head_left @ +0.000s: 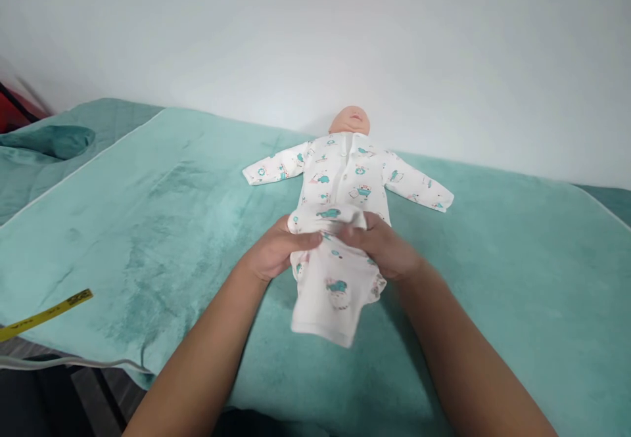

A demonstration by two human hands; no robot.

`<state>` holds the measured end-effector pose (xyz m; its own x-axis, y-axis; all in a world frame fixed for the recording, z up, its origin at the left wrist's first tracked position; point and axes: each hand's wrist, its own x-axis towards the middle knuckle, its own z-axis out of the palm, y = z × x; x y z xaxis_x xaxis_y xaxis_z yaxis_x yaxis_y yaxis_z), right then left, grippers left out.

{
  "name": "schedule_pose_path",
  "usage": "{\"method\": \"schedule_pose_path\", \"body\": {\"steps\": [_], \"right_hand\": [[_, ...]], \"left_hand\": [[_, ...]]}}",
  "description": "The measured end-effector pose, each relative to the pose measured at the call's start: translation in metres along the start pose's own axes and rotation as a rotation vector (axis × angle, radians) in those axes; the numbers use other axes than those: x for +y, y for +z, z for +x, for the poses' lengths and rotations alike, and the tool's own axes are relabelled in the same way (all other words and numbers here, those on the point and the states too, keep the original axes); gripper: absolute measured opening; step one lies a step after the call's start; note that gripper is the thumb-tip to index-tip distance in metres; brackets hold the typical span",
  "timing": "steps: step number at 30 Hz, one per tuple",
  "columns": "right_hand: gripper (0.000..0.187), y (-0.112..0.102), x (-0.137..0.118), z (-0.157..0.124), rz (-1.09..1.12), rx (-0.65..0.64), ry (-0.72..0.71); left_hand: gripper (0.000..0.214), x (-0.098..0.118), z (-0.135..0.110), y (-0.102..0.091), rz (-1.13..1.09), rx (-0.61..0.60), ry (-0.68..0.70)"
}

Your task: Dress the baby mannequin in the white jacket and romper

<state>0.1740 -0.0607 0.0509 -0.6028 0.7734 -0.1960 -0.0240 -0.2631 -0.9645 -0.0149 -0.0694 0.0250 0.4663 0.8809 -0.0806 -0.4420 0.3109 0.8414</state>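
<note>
White baby pants [330, 286] with a teal animal print are gathered between my hands, low over the bed. My left hand [279, 246] is closed on the left edge of the folded waistband, thumb on top. On the other edge, my right hand [389, 246] grips the same fabric, its thumb slightly blurred. Behind them a baby doll [350, 120] lies on its back in a matching buttoned long-sleeved top [345, 167], both sleeves spread out. The pants and my hands hide the doll's lower body.
A teal plush cover [517, 279] spreads under everything, up against a white wall [315, 36]. Folded teal fabric [49, 141] lies at the far left, near a red object [14, 108]. A yellow strip [46, 315] pokes in at the lower left, above the cover's edge.
</note>
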Motion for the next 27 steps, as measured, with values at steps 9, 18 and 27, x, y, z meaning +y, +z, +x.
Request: {"method": "schedule_pose_path", "body": {"steps": [9, 18, 27], "right_hand": [[0.037, -0.002, 0.006, 0.002, 0.136, -0.061, -0.051], [0.034, 0.001, 0.003, 0.004, 0.118, -0.058, -0.041], [0.038, -0.008, 0.007, 0.001, 0.122, -0.131, -0.12]], "left_hand": [[0.046, -0.004, -0.001, 0.006, -0.066, 0.132, -0.047], [0.05, 0.001, -0.014, 0.006, 0.115, -0.016, -0.048], [0.031, 0.009, -0.037, 0.033, 0.454, 0.028, -0.109]]}}
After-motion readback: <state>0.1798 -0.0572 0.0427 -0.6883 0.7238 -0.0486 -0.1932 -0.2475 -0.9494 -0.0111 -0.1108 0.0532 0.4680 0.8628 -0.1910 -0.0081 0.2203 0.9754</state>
